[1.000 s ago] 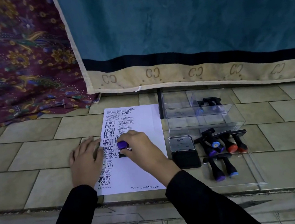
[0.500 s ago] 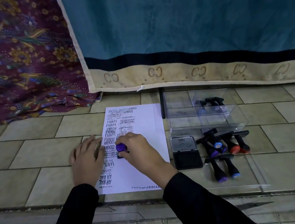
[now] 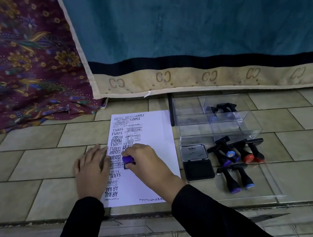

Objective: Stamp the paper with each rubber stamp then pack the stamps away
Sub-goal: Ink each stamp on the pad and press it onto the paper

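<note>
Head camera, looking down at a tiled floor (image 3: 42,191) where a person in black sleeves kneels or sits. A white paper (image 3: 154,138) lies on the floor close to its near edge, its left half crowded with black impressions such as SAMPLE, AMENDED, FRAGILE and AIR MAIL; its right half is mostly blank. The left hand (image 3: 91,173) lies flat with straight fingers, its grip open, pressing the paper's left edge down. The right hand (image 3: 147,162) has its grip closed around a purple-handled stamp (image 3: 128,159), which stands with its base on the paper, just right of the printed column. To the right of the paper sits an open black ink pad (image 3: 198,167). Behind it stands a clear box (image 3: 220,130) holding a couple of packed stamps (image 3: 222,110) (the exact count is hard to tell). Several loose stamps (image 3: 235,154) with purple, blue and red handles lie beside the ink pad on a clear lid (image 3: 268,181). A teal cloth (image 3: 199,24) and a patterned cloth (image 3: 17,66) hang behind. Judging by this, stamping is well along, yet most stamps remain to be packed, and some may not have been used.
</note>
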Available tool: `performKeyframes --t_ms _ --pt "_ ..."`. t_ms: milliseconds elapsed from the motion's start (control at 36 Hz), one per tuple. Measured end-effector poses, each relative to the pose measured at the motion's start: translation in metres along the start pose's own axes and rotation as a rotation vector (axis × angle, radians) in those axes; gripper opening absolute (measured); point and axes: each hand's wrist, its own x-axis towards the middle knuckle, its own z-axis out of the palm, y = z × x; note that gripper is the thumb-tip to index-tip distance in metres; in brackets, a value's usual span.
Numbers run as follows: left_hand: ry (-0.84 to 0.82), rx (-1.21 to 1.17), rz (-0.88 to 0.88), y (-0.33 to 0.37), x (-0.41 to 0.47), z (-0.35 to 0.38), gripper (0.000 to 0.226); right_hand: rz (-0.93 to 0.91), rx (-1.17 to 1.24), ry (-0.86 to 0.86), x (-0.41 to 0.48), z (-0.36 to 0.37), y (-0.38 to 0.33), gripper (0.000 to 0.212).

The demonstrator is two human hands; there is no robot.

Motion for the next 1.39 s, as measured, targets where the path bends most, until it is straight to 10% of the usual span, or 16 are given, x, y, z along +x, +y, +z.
performKeyframes --t_ms 278,556,833,1389 --pt "-0.004 0.013 0.017 0.0 0.001 -0.003 0.03 0.069 0.113 0.051 0.01 -0.009 0.009 0.026" --pt "-0.01 0.001 0.004 0.002 0.001 -0.004 0.03 0.184 0.093 0.532 -0.04 -0.108 0.051 0.03" --pt "-0.011 0.006 0.013 0.003 0.0 -0.005 0.046 0.49 -0.098 0.527 -0.1 -0.168 0.108 0.026" --pt "-0.025 0.009 0.009 0.004 -0.003 -0.006 0.047 0.514 -0.196 0.495 -0.151 -0.138 0.125 0.035"
